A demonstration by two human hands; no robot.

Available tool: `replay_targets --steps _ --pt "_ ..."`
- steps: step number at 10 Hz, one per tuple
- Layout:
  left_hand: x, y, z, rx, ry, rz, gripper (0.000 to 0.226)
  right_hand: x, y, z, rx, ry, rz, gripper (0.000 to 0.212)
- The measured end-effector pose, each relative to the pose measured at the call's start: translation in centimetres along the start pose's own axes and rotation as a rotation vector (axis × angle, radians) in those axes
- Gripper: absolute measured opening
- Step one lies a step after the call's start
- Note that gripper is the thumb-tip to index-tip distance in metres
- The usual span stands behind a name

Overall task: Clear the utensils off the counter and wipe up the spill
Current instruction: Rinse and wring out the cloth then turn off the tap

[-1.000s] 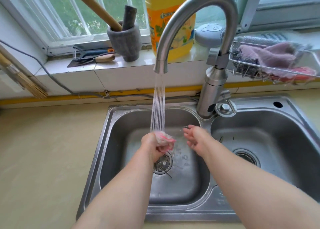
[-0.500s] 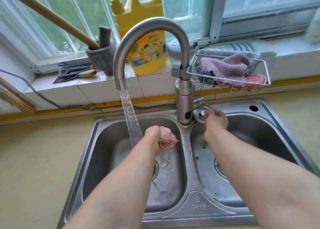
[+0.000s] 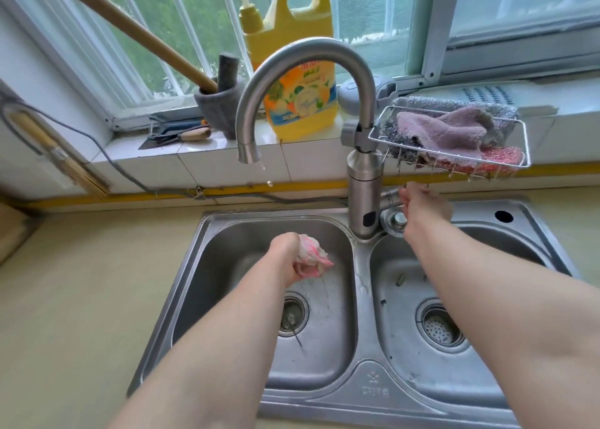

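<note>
Left hand [image 3: 285,254] clenched in fist round wadded pink-white cloth [image 3: 313,256], over left basin of sink [image 3: 360,285], 12 o'clock of drain [image 3: 292,313]. Right hand [image 3: 422,209] at faucet lever [image 3: 389,196], 3 o'clock of faucet [image 3: 363,181] base. Cannot tell if fingers grip lever. Few drips [image 3: 268,183] below spout [image 3: 248,154].

Scene lit evenly by soft daylight from the window [image 3: 506,3] behind the sink [image 3: 373,393]. Pale sheen is seen on the tap [image 3: 311,50] and on the steel; shadows are faint. Straight lines are bent by wide-angle distortion toward the edges. Detail is slightly softened throughout, most at the lower edge
</note>
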State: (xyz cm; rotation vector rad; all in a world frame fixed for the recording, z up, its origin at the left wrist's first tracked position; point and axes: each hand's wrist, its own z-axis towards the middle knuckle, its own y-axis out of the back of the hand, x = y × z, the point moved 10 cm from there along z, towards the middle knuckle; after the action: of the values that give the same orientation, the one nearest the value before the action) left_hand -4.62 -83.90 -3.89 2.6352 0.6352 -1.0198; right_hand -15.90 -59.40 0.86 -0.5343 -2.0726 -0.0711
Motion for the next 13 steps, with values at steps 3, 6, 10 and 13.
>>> replay_targets --steps 3,6,10,13 --pt "-1.1 -0.4 -2.1 0.175 -0.133 0.035 0.022 -16.9 -7.7 -9.2 0.483 -0.564 -0.041 0.056" --pt "-3.7 3.1 -5.8 0.079 -0.522 0.922 0.014 -16.6 -11.9 -13.6 0.544 -0.552 0.250 0.024" --pt "-5.9 11.9 -6.5 0.035 -0.442 0.651 0.037 -13.2 -10.8 -14.8 0.246 -0.208 -0.009 0.026" --pt "-5.3 10.6 -8.2 0.218 -0.498 0.689 0.017 -11.2 -9.5 -17.1 0.103 -0.084 -0.093 0.025"
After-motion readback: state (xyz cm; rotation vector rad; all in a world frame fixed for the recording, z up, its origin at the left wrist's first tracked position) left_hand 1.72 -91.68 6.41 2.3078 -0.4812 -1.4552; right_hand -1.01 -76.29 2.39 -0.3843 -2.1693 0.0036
